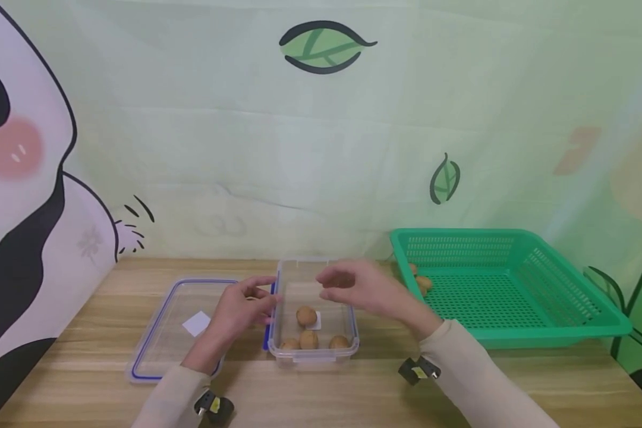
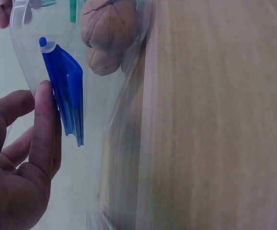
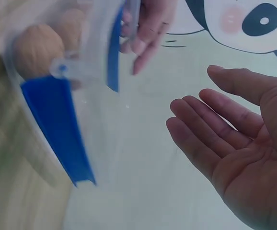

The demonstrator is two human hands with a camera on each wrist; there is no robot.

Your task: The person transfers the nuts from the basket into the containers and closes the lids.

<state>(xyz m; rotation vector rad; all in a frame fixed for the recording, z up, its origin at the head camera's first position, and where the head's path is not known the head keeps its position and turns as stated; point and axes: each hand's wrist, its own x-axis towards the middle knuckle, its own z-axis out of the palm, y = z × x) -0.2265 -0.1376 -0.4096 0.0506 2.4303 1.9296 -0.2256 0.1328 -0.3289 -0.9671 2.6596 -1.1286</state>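
Observation:
A clear plastic food box (image 1: 312,356) with blue side latches stands uncovered on the table. Several walnuts (image 1: 306,316) lie inside it, mostly towards the near end. My left hand (image 1: 246,306) grips the box's left rim, its fingers beside the blue latch (image 2: 66,91). Over the right part of the box hovers my right hand (image 1: 361,288). In the right wrist view its fingers (image 3: 196,148) are loosely bent and the palm holds nothing.
Left of the box lies its clear lid (image 1: 155,356) with a blue seal and a white label. A green plastic basket (image 1: 513,339) stands at the right, with a few walnuts (image 1: 424,283) at its left side. Behind the wooden table (image 1: 374,398) hangs a printed cloth.

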